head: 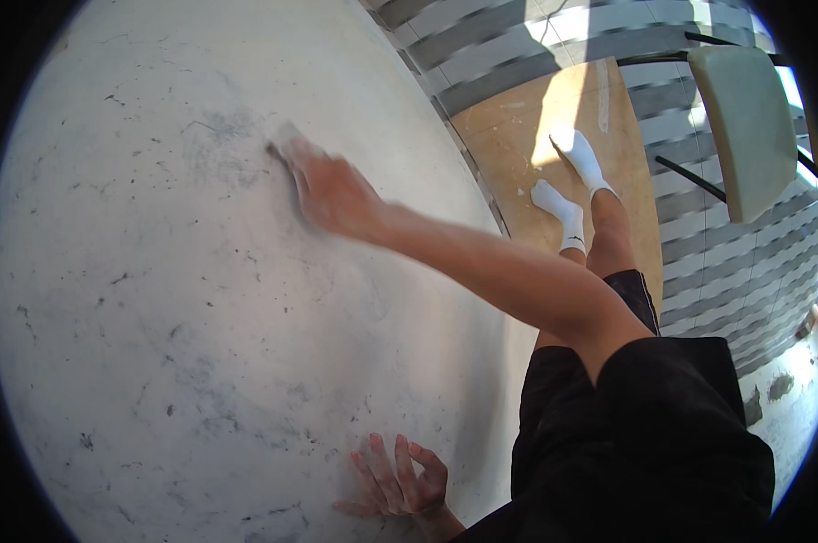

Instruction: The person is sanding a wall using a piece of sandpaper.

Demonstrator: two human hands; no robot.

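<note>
A white plastered wall (246,326), marked with dark specks and grey smudges, fills the left and middle of the view. My right hand (334,183) is against its upper part, beside a grey smudged patch. The fingers are closed on a thin, dark-edged flat tool; motion blur hides its exact kind. Lower down, my left hand (405,478) rests on the wall with its fingers spread and nothing visible in it.
My feet in white socks (558,207) stand on a wooden board (626,170) with white stains. A chair with a pale seat (748,136) and dark metal legs is at the right. Grey and white patterned floor tiles (707,292) surround the board, with sunlit patches.
</note>
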